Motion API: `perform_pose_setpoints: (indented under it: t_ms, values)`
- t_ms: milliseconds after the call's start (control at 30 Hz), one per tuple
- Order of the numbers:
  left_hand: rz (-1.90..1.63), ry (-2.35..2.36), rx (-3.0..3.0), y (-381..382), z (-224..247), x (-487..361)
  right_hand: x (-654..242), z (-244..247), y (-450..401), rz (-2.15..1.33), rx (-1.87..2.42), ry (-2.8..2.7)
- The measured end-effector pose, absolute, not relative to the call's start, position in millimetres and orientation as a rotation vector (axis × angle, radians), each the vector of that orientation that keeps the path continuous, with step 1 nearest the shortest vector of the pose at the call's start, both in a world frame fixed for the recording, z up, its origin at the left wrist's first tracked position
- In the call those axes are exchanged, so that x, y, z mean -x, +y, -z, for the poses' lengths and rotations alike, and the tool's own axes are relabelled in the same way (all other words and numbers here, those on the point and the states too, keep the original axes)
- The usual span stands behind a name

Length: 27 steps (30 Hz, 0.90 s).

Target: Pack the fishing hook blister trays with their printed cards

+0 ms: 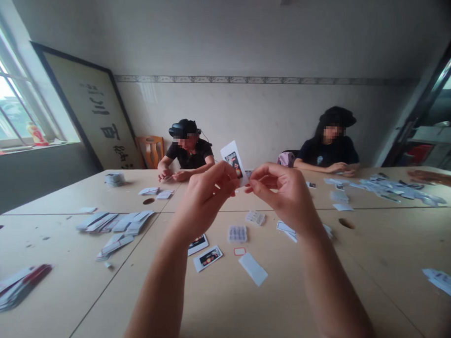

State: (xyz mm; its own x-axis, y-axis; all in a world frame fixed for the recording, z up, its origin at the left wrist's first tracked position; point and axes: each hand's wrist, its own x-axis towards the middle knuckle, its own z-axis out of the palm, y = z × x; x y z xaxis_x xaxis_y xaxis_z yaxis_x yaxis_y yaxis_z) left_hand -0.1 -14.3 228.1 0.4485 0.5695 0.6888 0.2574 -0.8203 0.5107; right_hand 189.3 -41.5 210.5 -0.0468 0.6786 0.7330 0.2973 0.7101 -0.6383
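Observation:
My left hand (215, 186) is closed in a pinch on a white card (230, 148) with a black printed picture, held up above the table and tilted. At the card's right edge, my right hand (274, 185) has thumb and fingers pressed together; what sits between these fingertips is too small to make out. Under my hands lie a printed card (208, 258) with a black panel, a second one partly hidden by my left forearm, and a blank white strip (253, 269). A small red-edged label (240, 251) and a clear compartment box (237, 233) are close by.
Stacks of folded cards (114, 222) and a bundle (16, 287) lie on the left of the table (132, 294). A loose pile of packets (398, 189) spreads at the far right. Two people (187, 150) sit across, working with their hands. Round holes (347, 223) pierce the tabletop.

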Motion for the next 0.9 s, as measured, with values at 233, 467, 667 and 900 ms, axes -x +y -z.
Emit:
perform_pose_setpoints:
  t_ms: [233,467,667,900]
  values:
    - [-1.318,0.716,-2.407,-15,-229,2,-191,-211,-42,-0.363,0.833,-1.629]
    - [-1.359,0.723,-2.409,-15,-229,5,-188,-211,-41,-0.407,0.769,-1.607]
    - [-1.392,0.728,-2.352,-16,-229,5,-182,-211,-43,-0.466,0.732,-1.615]
    - [-1.326,0.735,-2.359,-18,-230,2,-178,-209,-37,-0.436,0.740,-1.684]
